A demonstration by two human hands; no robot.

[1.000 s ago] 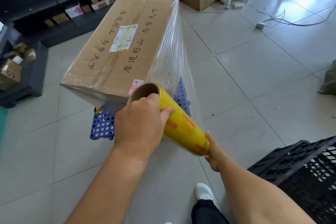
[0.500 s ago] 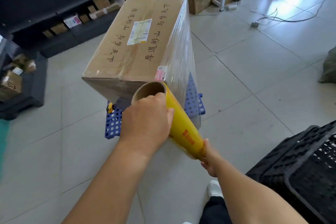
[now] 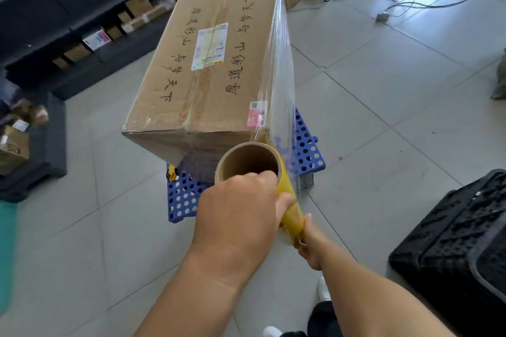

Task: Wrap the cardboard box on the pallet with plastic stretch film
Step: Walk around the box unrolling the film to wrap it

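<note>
A large cardboard box (image 3: 208, 71) with dark writing and a white label stands on a blue perforated pallet (image 3: 309, 150). Clear stretch film (image 3: 282, 85) runs taut along the box's right side down to a yellow film roll (image 3: 291, 208) with a brown cardboard core. My left hand (image 3: 238, 213) grips the roll's upper end just below the open core. My right hand (image 3: 312, 243) holds the lower end, mostly hidden behind the roll and my left hand. The roll sits close to the box's near right corner.
Dark shelving (image 3: 68, 22) with small boxes lines the back left. A black plastic pallet (image 3: 451, 249) lies on the floor at the right. Cables (image 3: 410, 3) trail over the grey tiles at the back right. A yellow utility knife (image 3: 172, 172) lies on the blue pallet's near left corner.
I have moved round to the left toward the box's near corner. The roll has turned more end-on and come closer to the box, so the stretched film lies tighter against its right side.
</note>
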